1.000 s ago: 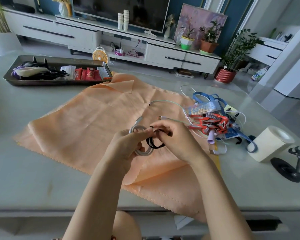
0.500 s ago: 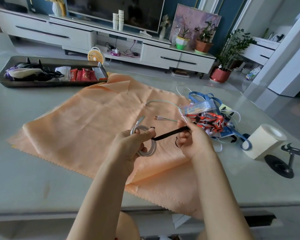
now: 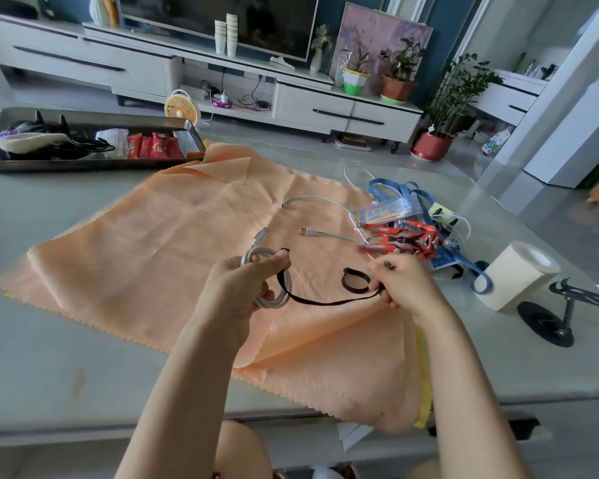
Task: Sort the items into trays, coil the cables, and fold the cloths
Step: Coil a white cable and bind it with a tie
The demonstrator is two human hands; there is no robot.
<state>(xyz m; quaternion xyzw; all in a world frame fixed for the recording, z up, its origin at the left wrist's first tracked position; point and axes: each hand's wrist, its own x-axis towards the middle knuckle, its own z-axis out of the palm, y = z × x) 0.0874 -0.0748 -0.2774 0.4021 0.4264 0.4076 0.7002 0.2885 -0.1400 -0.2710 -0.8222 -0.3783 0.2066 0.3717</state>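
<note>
Pulls the black strap (image 3: 325,301) farther right than half a second ago, its looped end pinched in the right hand (image 3: 407,288), centre-right. Grips the coiled cable (image 3: 268,271) in the left hand (image 3: 241,292) at centre, thumb pinning the strap's start so the coil cannot spring open. Holds both above the orange cloth (image 3: 146,250), likely for binding.

A single wide-angle view looks from the person's head, forward and down across the counter (image 3: 66,357). It sits close above the left hand (image 3: 246,285) and right hand (image 3: 405,288) at mid-frame; the TV cabinet (image 3: 346,112) lies far off along the top.
</note>
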